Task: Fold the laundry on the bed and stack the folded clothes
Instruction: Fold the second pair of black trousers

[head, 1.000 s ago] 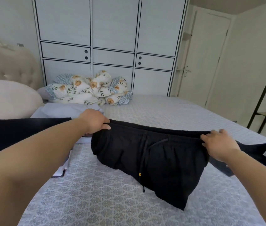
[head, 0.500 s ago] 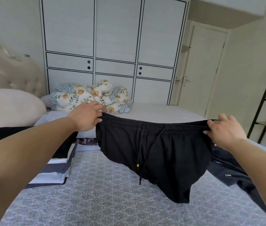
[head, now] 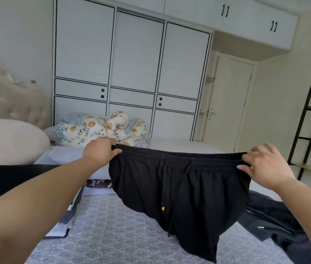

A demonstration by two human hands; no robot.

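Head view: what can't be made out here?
- Folded stack: mostly behind the left forearm.
- Black shorts: back side faces away; the drawstring's end is too small.
- Dark garment: cut off by the right forearm and frame edge.
- Both hands' fingertips: tucked behind the waistband.

The bed (head: 112,231) wears a grey patterned cover. At its left edge sits a stack of folded clothes (head: 74,204), black on top. A dark garment (head: 276,223) lies crumpled at the right. Toward the headboard rest a large beige pillow (head: 8,141) and a bunched floral quilt (head: 101,130).
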